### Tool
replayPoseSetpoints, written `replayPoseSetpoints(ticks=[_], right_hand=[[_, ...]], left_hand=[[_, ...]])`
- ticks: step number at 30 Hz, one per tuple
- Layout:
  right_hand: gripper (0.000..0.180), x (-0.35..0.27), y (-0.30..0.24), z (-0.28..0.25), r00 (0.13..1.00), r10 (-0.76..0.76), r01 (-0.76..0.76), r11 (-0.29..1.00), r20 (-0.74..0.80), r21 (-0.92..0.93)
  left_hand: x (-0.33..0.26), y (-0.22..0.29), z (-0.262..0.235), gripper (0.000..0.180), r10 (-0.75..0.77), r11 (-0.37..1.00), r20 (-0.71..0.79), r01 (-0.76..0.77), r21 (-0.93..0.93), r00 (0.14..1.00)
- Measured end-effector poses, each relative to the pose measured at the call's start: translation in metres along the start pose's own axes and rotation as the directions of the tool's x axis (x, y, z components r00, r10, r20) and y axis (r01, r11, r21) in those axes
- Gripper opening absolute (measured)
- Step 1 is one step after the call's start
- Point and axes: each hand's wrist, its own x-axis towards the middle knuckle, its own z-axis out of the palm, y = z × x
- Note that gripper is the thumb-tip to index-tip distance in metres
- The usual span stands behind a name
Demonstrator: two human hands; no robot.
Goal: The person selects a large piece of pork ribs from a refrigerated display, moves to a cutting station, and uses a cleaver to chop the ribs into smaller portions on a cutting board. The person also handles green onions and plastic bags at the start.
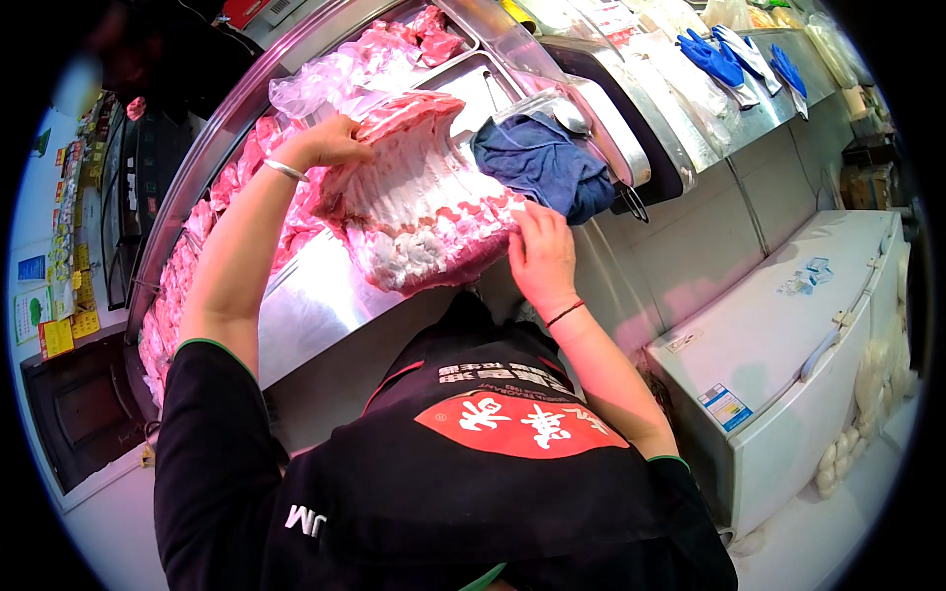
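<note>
A large rack of raw pork ribs is held up in front of me, its pale bone side facing me and its near end hanging past the counter edge. My left hand is closed around the upper left edge, with some fingertips hidden behind the meat. At the lower right corner my right hand grips the rack, its thumb side partly out of sight. A crumpled dark blue cloth lies just right of the meat, beyond my right hand.
Raw meat pieces line the left of the steel counter. Behind the ribs are a plastic bag and a metal tray. Blue-and-white gloves rest at the far right. A white chest freezer stands to my right.
</note>
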Motion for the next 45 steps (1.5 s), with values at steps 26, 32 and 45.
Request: replayPoseSetpoints(ticks=[26,32,45], right_hand=[[0.024,0.008,-0.029,-0.033,0.995,0.091,-0.081,0.963,-0.03,0.257],[0.025,-0.009,-0.039,-0.005,0.994,-0.112,0.112,0.994,-0.008,-0.002],[0.036,-0.03,-0.087,0.023,0.929,-0.126,0.091,0.989,0.349,0.117]], left_hand=[[0.004,-0.046,0.035,0.047,0.037,0.91,-0.096,0.006,0.415,0.995],[-0.017,0.031,0.015,0.038,-0.115,0.993,0.003,0.115,0.005,0.993],[-0.062,0.024,0.039,0.054,-0.183,0.98,-0.104,0.19,0.065,0.978]])
